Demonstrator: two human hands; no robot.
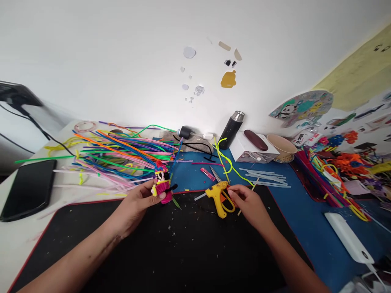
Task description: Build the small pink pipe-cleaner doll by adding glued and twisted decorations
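Observation:
My left hand [141, 201] is closed around a small pipe cleaner figure [162, 183] with a pink body, a black-and-white face and a colourful headpiece. A green tip and a black piece stick out from its lower side. My right hand [249, 203] has its thumb and fingers pinched together beside the front end of a yellow hot glue gun [218, 197]. What those fingertips hold, if anything, is too small to make out. The glue gun lies on the black mat [183, 252], a glue stick [200, 197] poking from its back. Scissors [215, 174] lie behind it.
Many coloured pipe cleaners [122, 152] are heaped at the left, near a black phone [29, 189]. Clear glue sticks [269, 178] lie behind my right hand. A black thermos [232, 130], white box [253, 150] and bowl [282, 146] line the wall. A white device [348, 236] lies right.

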